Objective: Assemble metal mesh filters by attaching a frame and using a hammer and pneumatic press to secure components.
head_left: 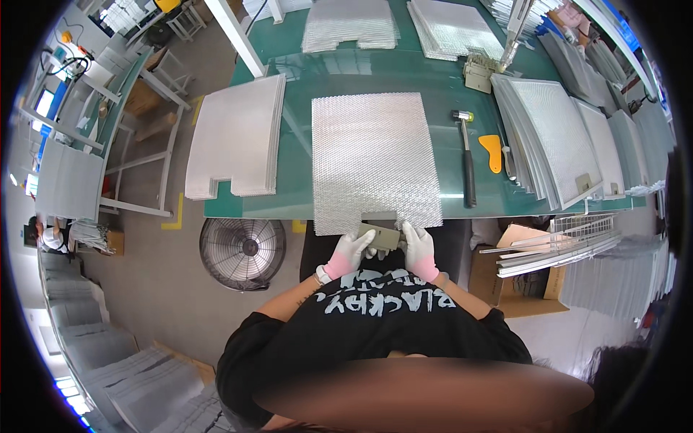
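Note:
A silvery mesh panel (375,159) lies on the green table in front of me, its near end jutting over the table edge. A notch is cut into that near end. At the notch is a small olive-grey rectangular plate (380,237) with a slot in it. My left hand (349,255), in a white and pink glove, is closed on the plate's left side. The gloved right hand (419,252) pinches at the plate's right end, close to the panel's edge; its fingertips are partly hidden.
A rubber-headed hammer (467,159), an orange scraper (491,153) and a dark-handled tool (509,163) lie right of the panel. Notched panels (238,137) are stacked left, framed panels (548,137) right. Olive-grey plates (478,73) sit farther back. A floor fan (243,252) stands below the table.

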`<state>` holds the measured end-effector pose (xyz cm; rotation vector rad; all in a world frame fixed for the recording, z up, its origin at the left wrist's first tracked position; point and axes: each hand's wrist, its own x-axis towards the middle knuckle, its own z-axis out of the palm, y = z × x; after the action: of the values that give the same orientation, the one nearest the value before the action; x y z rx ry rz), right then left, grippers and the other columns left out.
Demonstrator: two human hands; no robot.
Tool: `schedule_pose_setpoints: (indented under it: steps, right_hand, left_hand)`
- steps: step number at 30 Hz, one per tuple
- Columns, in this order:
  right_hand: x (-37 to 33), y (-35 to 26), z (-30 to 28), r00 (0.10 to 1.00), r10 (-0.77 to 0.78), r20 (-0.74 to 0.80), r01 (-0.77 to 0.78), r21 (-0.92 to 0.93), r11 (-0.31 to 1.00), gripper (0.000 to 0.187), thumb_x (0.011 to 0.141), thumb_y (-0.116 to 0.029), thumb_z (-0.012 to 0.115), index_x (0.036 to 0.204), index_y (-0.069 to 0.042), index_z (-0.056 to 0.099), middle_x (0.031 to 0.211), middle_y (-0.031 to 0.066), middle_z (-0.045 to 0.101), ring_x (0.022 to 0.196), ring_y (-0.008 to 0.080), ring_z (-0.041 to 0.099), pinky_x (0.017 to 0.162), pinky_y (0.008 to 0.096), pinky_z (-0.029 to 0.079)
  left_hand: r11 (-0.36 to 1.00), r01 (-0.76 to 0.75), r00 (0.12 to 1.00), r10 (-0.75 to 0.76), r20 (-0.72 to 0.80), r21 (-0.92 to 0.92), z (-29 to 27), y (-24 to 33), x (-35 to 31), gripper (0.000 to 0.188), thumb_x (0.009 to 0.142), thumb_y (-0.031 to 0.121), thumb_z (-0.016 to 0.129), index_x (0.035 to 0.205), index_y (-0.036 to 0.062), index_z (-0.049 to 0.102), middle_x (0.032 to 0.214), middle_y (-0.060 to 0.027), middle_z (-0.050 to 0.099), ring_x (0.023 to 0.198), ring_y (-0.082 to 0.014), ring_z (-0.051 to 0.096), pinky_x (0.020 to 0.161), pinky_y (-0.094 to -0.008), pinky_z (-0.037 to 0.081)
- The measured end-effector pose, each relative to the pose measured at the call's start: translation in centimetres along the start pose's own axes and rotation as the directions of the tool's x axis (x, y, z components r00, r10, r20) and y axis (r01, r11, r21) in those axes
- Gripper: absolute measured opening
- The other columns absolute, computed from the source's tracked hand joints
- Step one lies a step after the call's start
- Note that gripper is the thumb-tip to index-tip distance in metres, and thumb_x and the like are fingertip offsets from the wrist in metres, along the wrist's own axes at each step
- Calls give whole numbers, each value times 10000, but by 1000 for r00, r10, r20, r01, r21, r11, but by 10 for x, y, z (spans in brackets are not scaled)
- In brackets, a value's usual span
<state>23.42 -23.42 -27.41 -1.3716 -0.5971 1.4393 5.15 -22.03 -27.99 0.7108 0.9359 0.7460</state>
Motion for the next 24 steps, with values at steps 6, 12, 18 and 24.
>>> schedule_pose_setpoints:
  steps: [6,12,18,24]
  right_hand:
    - [5,9,0,999,17,-50,-14,54,998,243,945,-236,618,863,-9,642,747,9,624,627,46,534,563,220,438]
    - [6,7,-3,999,-32,-17,33,25,999,250,937,-241,634,947,5,598,870,57,643,736,101,611,637,238,509]
    - [-10,0,1,873,26,487,129,-283,951,458,1029,-386,372,1072,20,580,926,108,653,770,154,617,691,286,513]
    - [-11,-1,1,973,-176,148,209,-248,946,366,1003,-220,336,931,36,588,763,127,641,653,234,602,621,350,478]
  left_hand:
    - [968,10,1000,-9,7,-250,6,-5,0,288,1007,256,506,1145,12,570,970,-44,641,785,-91,617,668,-228,503]
    - [870,166,948,-12,317,-464,8,3,-11,416,1029,303,431,1304,-8,473,1230,-101,561,1162,-188,543,983,-309,456]
    - [671,-70,527,-604,598,739,1,106,-12,568,1005,416,437,1347,-36,468,1381,-199,494,1277,-256,480,1073,-322,363]
    - [-497,-594,655,159,739,633,41,158,78,586,850,464,614,1346,162,536,1403,-200,460,1346,-347,377,1112,-544,260]
